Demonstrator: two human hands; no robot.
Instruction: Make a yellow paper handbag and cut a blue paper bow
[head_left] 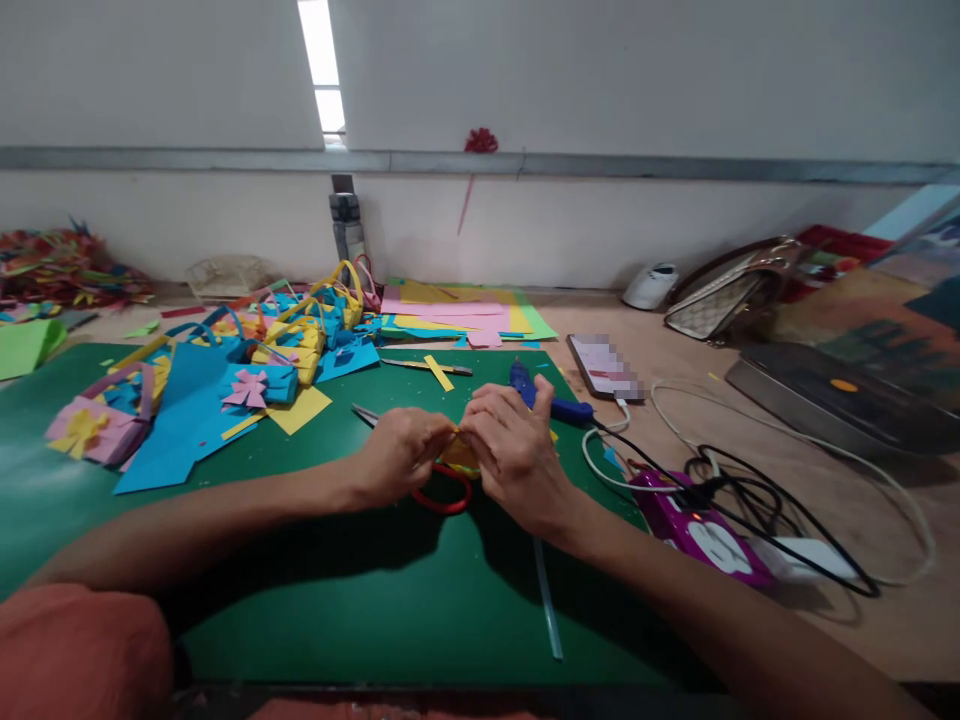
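Nearest the camera: one orange-red sleeve [86, 650], lower left.

Yellow paper piece [459, 460], one, small, mostly hidden; located mid-mat, between the two hands. Left hand [405, 455] and right hand [517, 450]: fingers closed, tips pinching the piece from opposite sides, presumably to keep so slight an item steady.

Scissors [444, 510], red-handled, one pair: on the mat beneath the left hand, blades pointing away. Glue gun [568, 410], blue, just beyond the right hand, probably set there for easy reach; black cable trailing right. Glue stick [547, 600], translucent, near the mat's front.

Paper handbags [281, 385], several, grouped left, seemingly to leave the middle for handwork. Coloured sheets [450, 315], stacked at the back.

Green mat [300, 620]: front edge close to the body; widest room front left. Right-hand worktop [600, 315]: phone [596, 368], purple power strip [675, 530] and looping cables restrict sideways movement.
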